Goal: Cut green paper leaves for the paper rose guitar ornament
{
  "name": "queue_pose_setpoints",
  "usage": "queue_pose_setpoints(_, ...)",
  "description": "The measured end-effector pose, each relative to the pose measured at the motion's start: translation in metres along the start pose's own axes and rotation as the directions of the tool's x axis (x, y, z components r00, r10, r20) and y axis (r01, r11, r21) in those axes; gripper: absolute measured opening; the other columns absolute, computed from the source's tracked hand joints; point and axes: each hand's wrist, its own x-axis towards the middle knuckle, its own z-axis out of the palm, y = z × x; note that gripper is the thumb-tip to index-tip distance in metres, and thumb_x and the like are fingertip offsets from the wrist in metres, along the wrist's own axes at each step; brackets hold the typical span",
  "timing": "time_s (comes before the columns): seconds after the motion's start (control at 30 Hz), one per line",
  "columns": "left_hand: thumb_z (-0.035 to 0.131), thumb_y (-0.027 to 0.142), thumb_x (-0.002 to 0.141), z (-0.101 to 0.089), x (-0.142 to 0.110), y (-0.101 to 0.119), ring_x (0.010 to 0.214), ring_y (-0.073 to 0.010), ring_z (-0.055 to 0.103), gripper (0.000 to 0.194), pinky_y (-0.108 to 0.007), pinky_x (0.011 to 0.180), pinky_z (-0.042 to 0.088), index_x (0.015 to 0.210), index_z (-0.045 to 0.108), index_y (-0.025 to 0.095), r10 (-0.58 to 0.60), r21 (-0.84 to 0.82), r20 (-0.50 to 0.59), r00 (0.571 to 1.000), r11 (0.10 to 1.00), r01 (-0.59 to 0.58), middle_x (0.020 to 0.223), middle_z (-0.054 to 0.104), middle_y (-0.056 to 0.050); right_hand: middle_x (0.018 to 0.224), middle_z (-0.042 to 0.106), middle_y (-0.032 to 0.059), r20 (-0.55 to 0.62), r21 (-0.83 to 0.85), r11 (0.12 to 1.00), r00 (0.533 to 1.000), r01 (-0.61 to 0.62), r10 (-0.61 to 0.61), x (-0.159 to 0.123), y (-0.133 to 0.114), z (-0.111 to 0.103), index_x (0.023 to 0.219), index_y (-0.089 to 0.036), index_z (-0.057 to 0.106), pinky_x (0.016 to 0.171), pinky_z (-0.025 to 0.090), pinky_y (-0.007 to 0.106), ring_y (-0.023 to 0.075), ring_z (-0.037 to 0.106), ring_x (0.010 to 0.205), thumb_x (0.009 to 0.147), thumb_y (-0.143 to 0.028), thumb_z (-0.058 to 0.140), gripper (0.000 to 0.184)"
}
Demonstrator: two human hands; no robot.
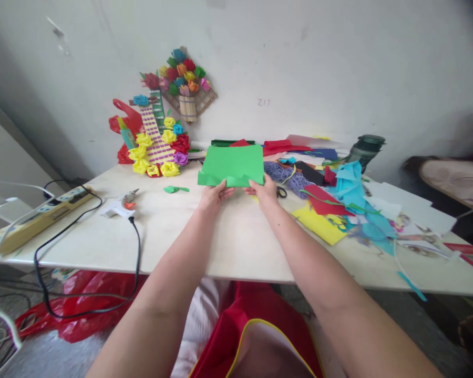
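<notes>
A sheet of green paper (233, 160), its near edge turned up in a fold, is held out over the table. My left hand (216, 195) grips the near left part of that edge, thumb on top and fingers beneath. At the near right corner my right hand (265, 190) pinches the same sheet in a similar way. Just beyond my right wrist, the dark handle of a pair of scissors (281, 192) shows. Small green paper leaves (175, 189) lie to the left of my left hand.
A white glue gun (119, 207) with a black cord rests at left, near a yellow power strip (39, 215). Paper flowers (169, 152) stand at the back left. Purple string (286, 178), coloured paper scraps (319, 223) and a dark bottle (364, 149) crowd the right side.
</notes>
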Motion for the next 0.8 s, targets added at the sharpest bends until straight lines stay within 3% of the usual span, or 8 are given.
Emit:
queue_pose_setpoints(0.2,0.062,0.011,0.075,0.001,0.002,0.0,0.054,-0.015,0.064,0.011,-0.025,0.056,0.053,0.085,0.058,0.007,0.036,0.006,-0.065,0.997,0.999,-0.036,0.064,0.066,-0.007,0.067,0.064,-0.0027,0.024,0.071,0.997,1.0,-0.013,0.011,-0.001,0.002,0.001,0.101,-0.017,0.053,0.043,0.051,0.021,0.0119,0.062,0.045,0.066,-0.007,0.065,0.038)
queue_pose_setpoints(0.43,0.071,0.023,0.068,0.004,0.002,-0.004,0.058,-0.0148,0.064,0.022,-0.026,0.061,0.051,0.08,0.059,0.01,0.128,0.029,-0.083,0.988,0.992,-0.126,0.065,0.065,-0.006,0.061,0.066,-0.0004,0.113,0.257,0.95,0.981,-0.18,0.156,-0.003,0.0,0.002,0.078,-0.014,0.056,0.049,0.053,0.02,0.0113,0.064,0.051,0.066,-0.013,0.07,0.018)
queue_pose_setpoints(0.63,0.076,0.036,0.057,0.007,0.002,-0.013,0.077,-0.0192,0.065,0.043,-0.03,0.069,0.05,0.091,0.063,0.013,0.219,0.108,-0.024,0.975,0.971,-0.215,0.089,0.068,-0.009,0.056,0.065,0.0017,0.248,0.122,0.943,0.929,-0.31,0.273,-0.013,0.003,0.012,0.071,-0.011,0.062,0.048,0.052,0.019,0.0099,0.06,0.048,0.065,-0.016,0.073,0.014)
queue_pose_setpoints(0.8,0.077,0.041,0.054,0.01,0.0,-0.016,0.087,-0.0224,0.063,0.048,-0.032,0.073,0.048,0.092,0.065,0.016,0.208,0.137,0.053,0.977,0.967,-0.214,0.099,0.067,-0.009,0.052,0.062,-0.0009,0.188,0.107,0.955,0.949,-0.277,0.254,-0.016,0.006,0.016,0.067,-0.012,0.062,0.042,0.049,0.018,0.0075,0.055,0.042,0.064,-0.015,0.074,0.012)
